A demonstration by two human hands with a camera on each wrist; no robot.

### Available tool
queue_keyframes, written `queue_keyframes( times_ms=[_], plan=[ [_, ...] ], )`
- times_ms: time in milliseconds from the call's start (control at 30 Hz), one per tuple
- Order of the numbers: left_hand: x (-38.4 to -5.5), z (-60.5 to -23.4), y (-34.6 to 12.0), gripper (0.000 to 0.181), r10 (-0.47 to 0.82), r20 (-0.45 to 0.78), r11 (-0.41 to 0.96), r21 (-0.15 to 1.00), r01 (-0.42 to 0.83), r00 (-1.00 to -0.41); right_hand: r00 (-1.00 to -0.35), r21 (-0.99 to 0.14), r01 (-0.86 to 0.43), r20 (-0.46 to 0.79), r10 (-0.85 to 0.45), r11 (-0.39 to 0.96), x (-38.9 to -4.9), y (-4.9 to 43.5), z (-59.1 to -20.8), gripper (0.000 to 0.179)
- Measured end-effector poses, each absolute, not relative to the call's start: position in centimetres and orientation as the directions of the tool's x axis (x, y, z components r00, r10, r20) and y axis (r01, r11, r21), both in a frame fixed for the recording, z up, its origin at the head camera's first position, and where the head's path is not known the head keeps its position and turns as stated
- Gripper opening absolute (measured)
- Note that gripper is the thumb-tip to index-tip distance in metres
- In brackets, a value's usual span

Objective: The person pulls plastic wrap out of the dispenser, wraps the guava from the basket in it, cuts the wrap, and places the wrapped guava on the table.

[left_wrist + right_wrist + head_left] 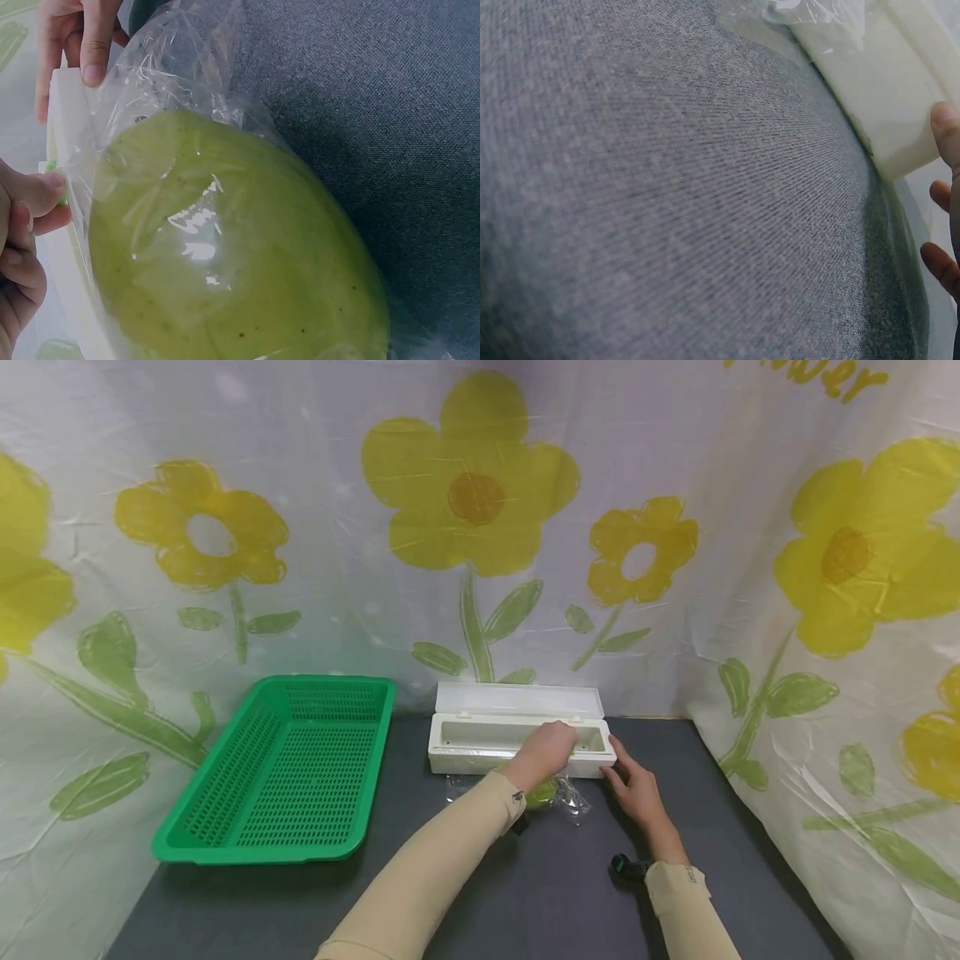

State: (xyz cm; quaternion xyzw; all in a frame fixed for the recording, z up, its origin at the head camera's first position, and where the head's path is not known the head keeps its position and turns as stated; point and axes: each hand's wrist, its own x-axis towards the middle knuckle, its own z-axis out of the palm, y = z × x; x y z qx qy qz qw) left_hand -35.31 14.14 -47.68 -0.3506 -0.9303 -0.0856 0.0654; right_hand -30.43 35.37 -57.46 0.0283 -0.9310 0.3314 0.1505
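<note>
A long white box (480, 763) with its lid (517, 700) raised stands at the back of the table; it looks like a cling film dispenser. My left hand (545, 750) reaches over its front edge, and thumb and finger pinch a small green piece (61, 196) there, like a cutter slider. My right hand (639, 792) grips the box's right end, thumb (946, 124) on the front and fingers around the end. Clear plastic film (573, 800) runs down from the box over a yellow-green fruit (232, 247) lying just in front. In the head view, my left wrist partly hides the fruit.
To the left stands a green perforated basket (362, 793). A dark grey table (555, 893) lies under everything, with a flower-printed sheet (337, 610) hanging close behind the box and along both sides.
</note>
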Motion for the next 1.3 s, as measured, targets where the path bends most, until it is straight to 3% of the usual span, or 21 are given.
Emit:
queue_keyframes(
  times_ms=[433,900,1300],
  plan=[
    [-35.4,-48.0,14.6,0.014,0.661,0.132,0.734,0.091,0.673,-0.739,-0.956,-0.554,-0.137,0.291,0.038,0.821,-30.3,35.2,-57.3,0.064],
    [-35.5,-47.4,13.5,0.014,0.676,0.117,0.717,0.122,0.686,-0.727,-0.949,-0.578,-0.17,0.316,0.026,0.798,-30.2,35.1,-57.0,0.065],
    [-35.8,-47.5,11.4,0.026,0.68,0.089,0.719,0.114,0.685,-0.728,-0.946,-0.577,-0.168,0.321,0.033,0.799,-30.1,35.3,-56.9,0.064]
  ],
)
